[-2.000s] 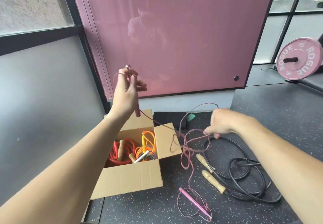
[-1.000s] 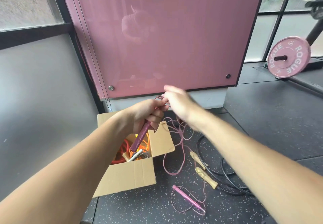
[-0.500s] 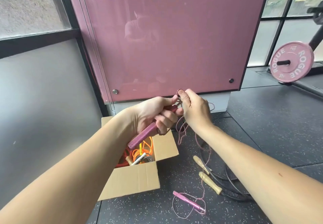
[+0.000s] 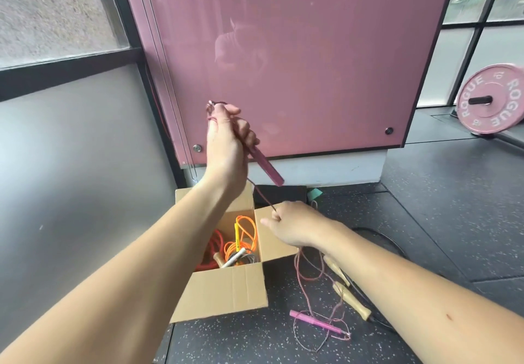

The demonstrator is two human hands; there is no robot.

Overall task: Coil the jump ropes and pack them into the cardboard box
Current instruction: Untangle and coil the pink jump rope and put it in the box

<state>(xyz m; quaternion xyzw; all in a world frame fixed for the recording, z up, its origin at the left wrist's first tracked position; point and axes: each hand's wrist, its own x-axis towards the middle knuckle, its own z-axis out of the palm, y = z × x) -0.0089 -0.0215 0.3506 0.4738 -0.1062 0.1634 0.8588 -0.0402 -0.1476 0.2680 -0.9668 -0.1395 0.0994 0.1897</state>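
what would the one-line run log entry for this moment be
step: coiling | left hand: raised, grips pink handle | right hand: pinches pink cord near cardboard box | second pink handle: on floor

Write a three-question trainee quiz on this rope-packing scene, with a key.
1. True or false: the left hand grips a pink handle.
2. Which lies in the box? A black rope; B orange rope; C pink rope.
3. Fill in: the right hand pinches the thin pink ____.
Key: 1 true; 2 B; 3 cord.
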